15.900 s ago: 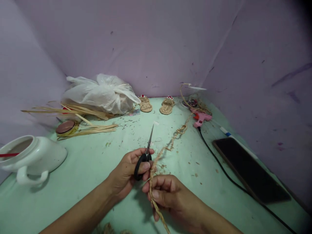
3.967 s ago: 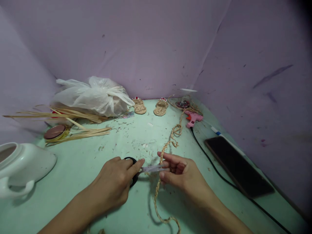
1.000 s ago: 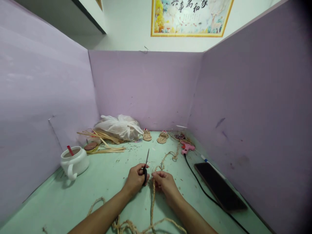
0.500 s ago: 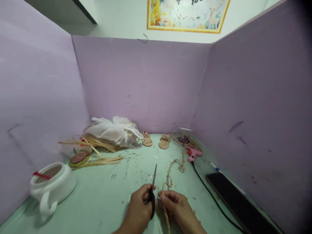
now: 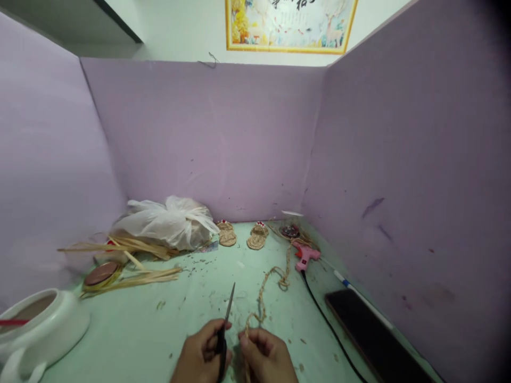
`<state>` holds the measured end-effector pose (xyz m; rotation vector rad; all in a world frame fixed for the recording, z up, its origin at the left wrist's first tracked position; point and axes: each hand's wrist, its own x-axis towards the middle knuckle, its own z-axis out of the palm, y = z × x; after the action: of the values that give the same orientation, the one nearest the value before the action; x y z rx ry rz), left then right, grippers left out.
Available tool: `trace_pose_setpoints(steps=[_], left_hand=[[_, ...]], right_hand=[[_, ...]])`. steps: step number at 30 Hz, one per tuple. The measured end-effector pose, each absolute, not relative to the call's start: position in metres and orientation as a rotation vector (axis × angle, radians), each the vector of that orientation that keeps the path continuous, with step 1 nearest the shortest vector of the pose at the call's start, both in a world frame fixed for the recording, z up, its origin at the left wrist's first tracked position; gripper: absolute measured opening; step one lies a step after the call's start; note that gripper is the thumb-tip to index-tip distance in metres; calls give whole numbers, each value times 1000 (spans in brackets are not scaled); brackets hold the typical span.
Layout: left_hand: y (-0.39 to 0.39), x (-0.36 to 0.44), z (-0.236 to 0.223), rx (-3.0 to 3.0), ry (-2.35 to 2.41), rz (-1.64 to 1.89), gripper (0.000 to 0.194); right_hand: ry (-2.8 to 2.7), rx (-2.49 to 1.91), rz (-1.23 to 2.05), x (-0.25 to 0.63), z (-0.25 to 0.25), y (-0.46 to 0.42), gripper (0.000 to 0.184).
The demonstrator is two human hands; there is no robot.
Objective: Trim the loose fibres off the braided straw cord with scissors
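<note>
A: Item one, braided cord (image 5: 261, 299): where?
B: Pinched in the right hand (image 5: 266, 355); long axis runs forward from there, bending right toward the pink glue gun (image 5: 308, 254).
A: Nearer hand?
B: Right, touching it. Left hand (image 5: 200, 352), just beside and apart from the right, is closed round black-handled scissors (image 5: 222, 341), left of the cord, tips forward.
A: Beyond?
B: Two woven sandals (image 5: 257, 238), near the back panel (image 5: 207, 133).

— What sort of place is seen?
— A craft work booth, enclosed by purple panels (image 5: 207, 122).
— By what is that shown?
— Straw strips (image 5: 159, 275) are laid at lower left, woven sandals (image 5: 257, 238) near lower centre, a pink glue gun (image 5: 306, 256) to their right.
</note>
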<state>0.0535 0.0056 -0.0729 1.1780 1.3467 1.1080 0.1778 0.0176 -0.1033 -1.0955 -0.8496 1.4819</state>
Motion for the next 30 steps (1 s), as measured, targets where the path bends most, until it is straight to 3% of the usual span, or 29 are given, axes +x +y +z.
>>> trace_pose_setpoints(steps=[6,30], left_hand=[[0,58,-54,1177,1295,1052,31],[6,52,-66,1086,1204,1146,34]], right_hand=[[-923,-1083,1467,180,-84,10,35],[-937,-1158,1445,185,-75,4,26]])
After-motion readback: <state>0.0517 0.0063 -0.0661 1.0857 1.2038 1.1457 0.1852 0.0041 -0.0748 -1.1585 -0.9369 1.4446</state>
